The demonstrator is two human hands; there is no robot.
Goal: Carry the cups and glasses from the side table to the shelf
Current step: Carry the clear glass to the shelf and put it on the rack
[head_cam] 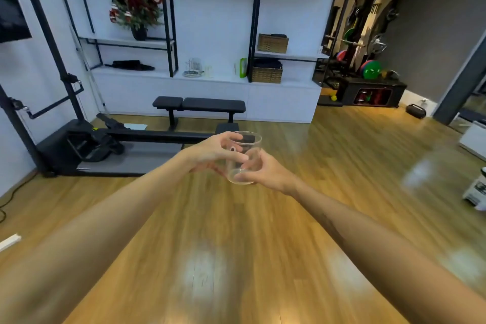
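Note:
A clear drinking glass (246, 151) is held out in front of me above the wooden floor, upright and empty. My left hand (214, 154) curls round its left side with the thumb across the front. My right hand (263, 169) grips its base and right side from below. The white shelf unit (218, 79) stands against the far wall. A glass rack on a plate (193, 68) and a small cup (209, 71) stand on its lower ledge. The side table is out of view.
A black workout bench (199, 105) stands right in front of the shelf. A rowing machine (110, 139) lies at the left. Wicker baskets (267, 75) sit on the shelf at the right, weights (368, 68) beyond. Open wooden floor lies between me and the bench.

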